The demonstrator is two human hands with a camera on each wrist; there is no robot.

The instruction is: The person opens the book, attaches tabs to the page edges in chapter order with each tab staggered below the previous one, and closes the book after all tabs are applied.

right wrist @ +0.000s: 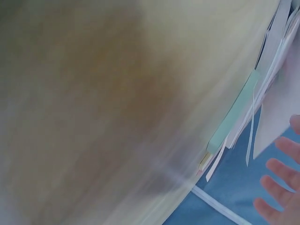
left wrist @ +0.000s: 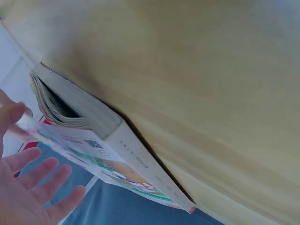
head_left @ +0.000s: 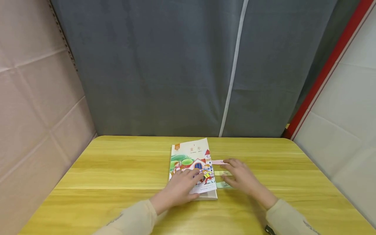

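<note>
A paperback book (head_left: 191, 153) with a colourful illustrated cover lies on the table, its front cover lifted a little from the pages at the near end. Over the lower cover is my left hand (head_left: 182, 186), fingers spread; the left wrist view shows its thumb near the cover's raised edge and the book's spine (left wrist: 150, 164). Pink (head_left: 217, 162), yellow (head_left: 222, 173) and green (head_left: 222, 185) paper strips stick out from the right side of the pages. My right hand (head_left: 242, 178) is beside them, fingertips overlapping their outer ends in the head view, fingers loosely spread.
The wooden table (head_left: 117, 173) has a grey curtain (head_left: 164, 71) along its far edge. White panels (head_left: 346, 140) stand at both sides, the right one with a red border (head_left: 323, 71). A small dark object (head_left: 269, 229) shows by the right sleeve.
</note>
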